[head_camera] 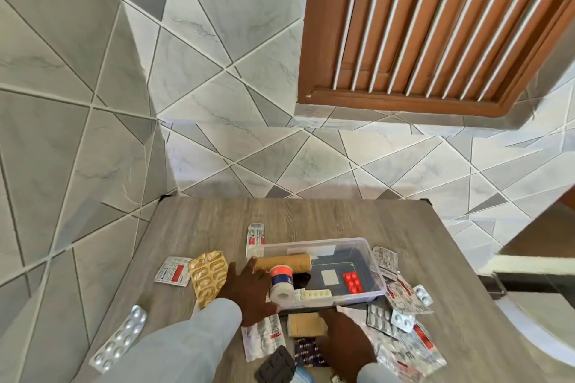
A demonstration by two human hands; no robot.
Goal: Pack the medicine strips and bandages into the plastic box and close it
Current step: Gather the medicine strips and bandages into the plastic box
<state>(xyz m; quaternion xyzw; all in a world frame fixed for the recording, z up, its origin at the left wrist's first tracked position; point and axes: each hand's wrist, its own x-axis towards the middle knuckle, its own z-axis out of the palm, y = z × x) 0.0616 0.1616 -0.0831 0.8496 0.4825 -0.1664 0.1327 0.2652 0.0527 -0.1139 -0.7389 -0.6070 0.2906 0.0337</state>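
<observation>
Neither hand grips anything that can be made out: the left hand (252, 292) lies spread with fingers open against the left end of the clear plastic box (367, 258), touching its wall beside a white tape roll (281, 284), while the right hand (345, 342) rests palm down on the litter of strips in front of the box, fingertips on or just beside a tan bandage pad (303, 325); whether it pinches anything underneath cannot be told. Inside the open box lie a tan bandage roll (284, 262) along the left rear, the tape roll propped at the left front corner, a strip of pale tablets (315, 293) along the front wall, and a red blister strip (353, 282) on the dark floor. Around the box the grey wooden table (311, 218) is crowded: a gold blister pack (208, 277) and a red-and-white sachet (172, 270) to the left, a silver blister strip (119, 339) well apart near the left edge, a white strip (255, 236) behind the box's rear left corner, and a heap of silver foil strips (401, 320) pressing against the right side and front right corner. A dark embossed strip (275, 364) lies near the bottom edge between the two pale sleeves.
</observation>
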